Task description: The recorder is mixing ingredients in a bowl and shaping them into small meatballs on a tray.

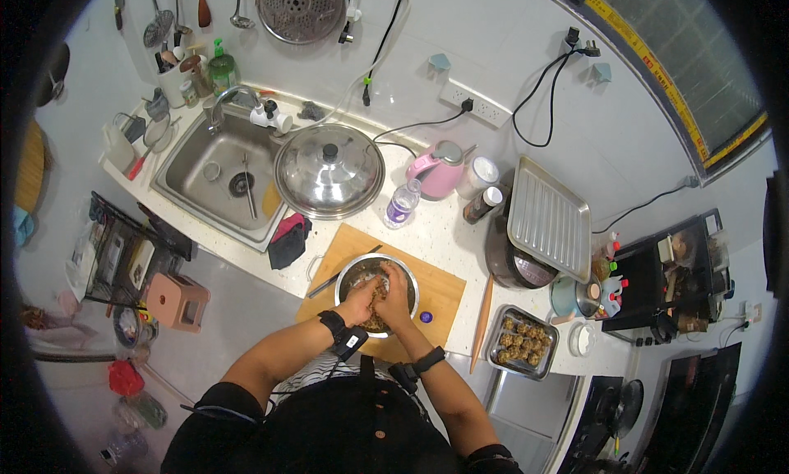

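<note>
A stainless steel bowl [354,275] holds a brown, crumbly food mixture [375,322]. Both my hands are inside it. My left hand [360,303] cups a clump of the mixture from the left, and my right hand [396,296] closes around it from the right, so the clump is mostly hidden between them. Under the bowl is a wooden cutting board [439,301], with a purple bottle cap [426,317] lying right of the bowl. To the right, a metal tray [491,355] contains several rough brown balls [524,341].
A rolling pin [482,326] lies left of the tray. Behind the board stand a plastic bottle [402,206], a pink electric kettle [439,172] and a large domed lid [330,181]. The sink [185,160] is at the left; a dark cloth [290,246] lies near its corner.
</note>
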`<state>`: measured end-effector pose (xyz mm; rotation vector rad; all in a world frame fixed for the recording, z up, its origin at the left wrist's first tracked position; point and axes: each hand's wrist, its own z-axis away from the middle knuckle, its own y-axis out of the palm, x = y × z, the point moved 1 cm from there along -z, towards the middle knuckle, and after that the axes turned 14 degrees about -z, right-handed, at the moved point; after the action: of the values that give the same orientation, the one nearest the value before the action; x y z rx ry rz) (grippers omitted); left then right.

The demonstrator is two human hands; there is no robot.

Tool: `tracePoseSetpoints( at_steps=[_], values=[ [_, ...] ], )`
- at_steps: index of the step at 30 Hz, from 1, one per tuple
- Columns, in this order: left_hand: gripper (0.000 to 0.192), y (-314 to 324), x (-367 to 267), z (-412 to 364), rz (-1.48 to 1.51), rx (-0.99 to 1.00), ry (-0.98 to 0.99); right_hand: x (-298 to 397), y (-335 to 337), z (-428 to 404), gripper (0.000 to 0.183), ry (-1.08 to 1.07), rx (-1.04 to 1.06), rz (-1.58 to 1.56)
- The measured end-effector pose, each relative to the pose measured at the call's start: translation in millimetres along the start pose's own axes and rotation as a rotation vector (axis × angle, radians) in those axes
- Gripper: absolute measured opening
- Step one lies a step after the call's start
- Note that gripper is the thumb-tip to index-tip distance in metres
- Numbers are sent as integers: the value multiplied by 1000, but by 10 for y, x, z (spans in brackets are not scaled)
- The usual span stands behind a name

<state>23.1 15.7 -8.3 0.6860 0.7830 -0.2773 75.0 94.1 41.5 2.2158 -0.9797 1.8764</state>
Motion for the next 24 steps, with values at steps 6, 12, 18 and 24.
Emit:
tracePoseSetpoints(
  at_steps=[6, 12, 18, 24],
  values=[
    [27, -286, 128, -262, 45, -163, -193, -64, 68, 9, 52, 95, 75, -196],
    [66, -458, 4, -108, -1391, 13, 531, -301, -173, 24, 25, 422, -43, -593],
    [48, -401, -65, -56, -1140, -101, 546, -174, -89, 125, 15, 563, -125, -518],
    [41, -48, -288, 25, 401, -87, -175, -263, 36, 240, 15, 672, -317, -523]
  ],
)
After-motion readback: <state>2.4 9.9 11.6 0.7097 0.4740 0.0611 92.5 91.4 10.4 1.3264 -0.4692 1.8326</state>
